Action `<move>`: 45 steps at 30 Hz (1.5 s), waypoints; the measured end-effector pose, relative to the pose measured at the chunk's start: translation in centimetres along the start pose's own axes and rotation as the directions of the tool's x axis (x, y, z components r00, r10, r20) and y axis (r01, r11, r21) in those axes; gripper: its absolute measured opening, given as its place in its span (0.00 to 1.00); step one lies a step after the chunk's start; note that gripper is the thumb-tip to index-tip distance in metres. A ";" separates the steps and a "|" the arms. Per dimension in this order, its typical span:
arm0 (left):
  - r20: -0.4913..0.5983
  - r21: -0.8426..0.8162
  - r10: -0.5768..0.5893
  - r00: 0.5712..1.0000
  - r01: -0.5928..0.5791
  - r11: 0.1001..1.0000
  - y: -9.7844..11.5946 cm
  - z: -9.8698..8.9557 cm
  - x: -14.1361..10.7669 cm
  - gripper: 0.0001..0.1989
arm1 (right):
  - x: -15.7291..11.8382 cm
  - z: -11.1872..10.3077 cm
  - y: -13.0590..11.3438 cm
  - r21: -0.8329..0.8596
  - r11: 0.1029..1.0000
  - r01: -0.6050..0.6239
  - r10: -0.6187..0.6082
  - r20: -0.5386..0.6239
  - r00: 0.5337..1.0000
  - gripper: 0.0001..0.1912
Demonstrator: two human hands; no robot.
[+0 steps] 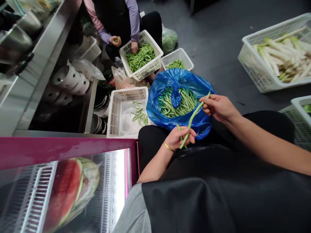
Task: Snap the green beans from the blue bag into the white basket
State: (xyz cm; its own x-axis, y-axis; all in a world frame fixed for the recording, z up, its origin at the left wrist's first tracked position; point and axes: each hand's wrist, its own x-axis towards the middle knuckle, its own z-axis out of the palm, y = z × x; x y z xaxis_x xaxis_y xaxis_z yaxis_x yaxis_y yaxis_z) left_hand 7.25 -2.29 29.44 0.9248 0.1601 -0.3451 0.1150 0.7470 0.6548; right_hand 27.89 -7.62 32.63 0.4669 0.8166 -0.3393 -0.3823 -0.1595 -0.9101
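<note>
A long green bean (193, 116) stretches between my hands above the front of a blue plastic bag (155, 108). My right hand (217, 107) pinches its upper end. Its lower end rests in my left hand (179, 137), whose fingers are closed round it and some shorter bean pieces (180, 128). Many green beans (187, 103) lie inside the open bag, which has a knotted flap over its middle. Left of the bag stands a white basket (109, 119) with a few bean pieces (140, 116) on its right side.
Opposite, a person (109, 19) handles beans in a white basket (145, 71). A smaller basket (189, 61) stands beside it. A basket of white-stemmed vegetables (257, 71) is at right. A glass-topped fridge (73, 145) with watermelon (64, 191) borders my left side.
</note>
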 end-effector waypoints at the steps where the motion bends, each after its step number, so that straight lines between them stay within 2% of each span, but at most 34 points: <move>1: -0.043 -0.026 -0.004 0.999 0.003 1.000 -0.1 0.0 0.1 0.21 | -0.2 -0.1 -0.2 -0.014 1.000 0.025 -0.025 -0.013 1.000 0.17; 3: -0.172 -0.076 -0.001 0.985 -0.012 0.997 -0.2 -0.3 0.4 0.21 | -1.4 0.0 -0.7 -0.091 0.990 0.111 -0.115 -0.046 0.992 0.13; 4: -0.258 -0.101 0.011 0.966 -0.038 0.994 -0.2 -0.6 0.6 0.21 | -2.4 0.2 -0.9 -0.172 0.967 0.185 -0.198 -0.057 0.979 0.11; 5: -0.357 -0.126 0.025 0.934 -0.075 0.989 -0.1 -1.0 0.9 0.22 | -3.6 0.4 -1.1 -0.275 0.919 0.283 -0.304 -0.037 0.952 0.10; 7: -0.563 -0.152 0.052 0.825 -0.166 0.974 0.1 -1.7 1.4 0.23 | -5.8 0.8 -1.2 -0.450 0.749 0.487 -0.479 0.140 0.866 0.08; 8: -0.643 -0.141 0.075 0.762 -0.214 0.967 0.2 -2.0 1.6 0.24 | -6.6 0.9 -1.1 -0.486 0.679 0.550 -0.495 0.249 0.832 0.08; 9: -0.683 -0.114 0.103 0.723 -0.245 0.963 0.3 -2.1 1.8 0.25 | -6.9 1.0 -0.9 -0.491 0.663 0.565 -0.462 0.326 0.825 0.09; 10: -0.685 -0.073 0.141 0.715 -0.260 0.963 0.4 -2.0 1.9 0.25 | -6.8 1.0 -0.6 -0.477 0.704 0.527 -0.395 0.353 0.848 0.09; 11: -0.651 -0.028 0.180 0.737 -0.260 0.965 0.5 -1.8 1.9 0.25 | -6.3 1.0 -0.3 -0.451 0.777 0.438 -0.306 0.337 0.890 0.11; 13: -0.503 0.044 0.193 0.843 -0.199 0.979 0.9 -0.8 1.7 0.25 | -4.6 0.8 0.6 -0.363 0.906 0.219 -0.131 0.253 0.959 0.14; 15: -0.341 0.104 0.109 0.934 -0.078 0.992 1.3 0.4 1.4 0.24 | -3.2 0.6 1.2 -0.276 0.956 0.101 -0.041 0.215 0.976 0.16; 17: -0.258 0.162 0.035 0.966 0.007 0.987 1.6 1.1 1.0 0.24 | -2.9 0.5 1.6 -0.301 0.943 0.142 -0.079 0.213 0.974 0.16; 18: -0.255 0.199 0.032 0.966 0.020 0.980 1.6 1.3 0.9 0.23 | -3.2 0.5 1.8 -0.362 0.904 0.228 -0.146 0.241 0.960 0.15; 19: -0.280 0.246 0.059 0.958 0.012 0.969 1.5 1.4 0.9 0.23 | -3.7 0.6 1.9 -0.436 0.827 0.354 -0.235 0.303 0.923 0.14; 20: -0.321 0.303 0.105 0.941 -0.003 0.953 1.3 1.4 0.9 0.23 | -4.2 0.7 2.1 -0.501 0.708 0.498 -0.327 0.393 0.860 0.12; 22: -0.416 0.401 0.215 0.884 -0.035 0.916 0.7 1.3 1.3 0.22 | -5.2 0.8 2.7 -0.551 0.405 0.729 -0.445 0.578 0.684 0.12; 23: -0.454 0.413 0.253 0.854 -0.050 0.909 0.3 1.2 1.6 0.22 | -5.5 0.8 3.0 -0.546 0.280 0.790 -0.464 0.643 0.609 0.12; 25: -0.510 0.356 0.283 0.812 -0.100 0.929 -0.5 1.3 2.1 0.23 | -5.6 0.7 3.9 -0.527 0.134 0.839 -0.483 0.705 0.520 0.14; 28: -0.547 0.234 0.282 0.788 -0.180 0.955 -1.3 1.8 2.6 0.24 | -5.6 0.7 4.8 -0.467 0.052 0.883 -0.492 0.757 0.430 0.14; 30: -0.552 0.157 0.251 0.795 -0.197 0.968 -1.4 2.0 2.6 0.25 | -6.0 1.0 5.0 -0.417 0.035 0.908 -0.506 0.776 0.376 0.13; 32: -0.553 0.026 0.169 0.816 -0.185 0.982 -1.0 1.9 2.5 0.24 | -6.8 1.5 4.8 -0.322 0.082 0.943 -0.475 0.819 0.321 0.14; 33: -0.545 -0.048 0.125 0.829 -0.180 0.983 -0.7 1.7 2.4 0.24 | -7.1 1.8 4.6 -0.260 0.142 0.955 -0.443 0.846 0.297 0.14; 34: -0.530 -0.111 0.092 0.843 -0.177 0.978 -0.4 1.4 2.3 0.24 | -7.4 2.0 4.4 -0.217 0.236 0.947 -0.406 0.864 0.299 0.13; 35: -0.514 -0.151 0.080 0.854 -0.182 0.972 -0.2 1.1 2.2 0.24 | -7.4 2.2 4.3 -0.217 0.363 0.906 -0.372 0.858 0.354 0.13; 36: -0.497 -0.160 0.086 0.864 -0.189 0.969 -0.1 0.9 2.1 0.24 | -7.3 2.3 4.2 -0.257 0.510 0.821 -0.322 0.828 0.459 0.13; 37: -0.472 -0.142 0.100 0.876 -0.187 0.972 0.0 0.7 2.0 0.25 | -6.9 2.2 4.2 -0.315 0.652 0.690 -0.245 0.773 0.585 0.14; 38: -0.443 -0.103 0.113 0.889 -0.176 0.979 0.0 0.6 1.9 0.26 | -6.3 2.1 4.2 -0.366 0.763 0.534 -0.145 0.707 0.692 0.15; 39: -0.409 -0.057 0.114 0.905 -0.150 0.987 -0.1 0.6 1.7 0.27 | -5.7 2.0 4.3 -0.408 0.824 0.392 -0.050 0.637 0.769 0.16; 40: -0.374 -0.013 0.098 0.922 -0.110 0.994 -0.2 0.6 1.5 0.27 | -5.0 1.7 4.4 -0.441 0.843 0.307 0.002 0.575 0.818 0.17; 41: -0.344 0.029 0.072 0.936 -0.067 0.997 -0.3 0.7 1.3 0.27 | -4.3 1.4 4.4 -0.473 0.830 0.296 -0.004 0.526 0.851 0.17; 42: -0.323 0.068 0.048 0.945 -0.028 0.997 -0.3 0.7 1.0 0.27 | -3.8 1.1 4.5 -0.511 0.788 0.343 -0.060 0.492 0.869 0.17; 43: -0.315 0.110 0.034 0.948 0.000 0.994 -0.2 0.8 0.7 0.26 | -3.5 0.8 4.4 -0.553 0.718 0.423 -0.143 0.478 0.867 0.16; 44: -0.312 0.158 0.029 0.949 0.022 0.987 -0.1 0.9 0.4 0.25 | -3.3 0.5 4.2 -0.589 0.620 0.518 -0.226 0.498 0.837 0.15; 45: -0.302 0.212 0.021 0.953 0.046 0.976 0.2 0.9 0.1 0.24 | -3.3 0.1 4.0 -0.610 0.501 0.614 -0.289 0.551 0.783 0.14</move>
State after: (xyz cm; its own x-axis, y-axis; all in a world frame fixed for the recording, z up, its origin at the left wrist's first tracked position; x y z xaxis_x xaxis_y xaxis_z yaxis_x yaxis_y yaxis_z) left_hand 7.63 -2.68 30.14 0.7744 0.3630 -0.5182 0.2316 0.5995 0.7661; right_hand 24.70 -10.89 30.17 0.0365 0.9911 0.1280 0.5818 0.0831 -0.8091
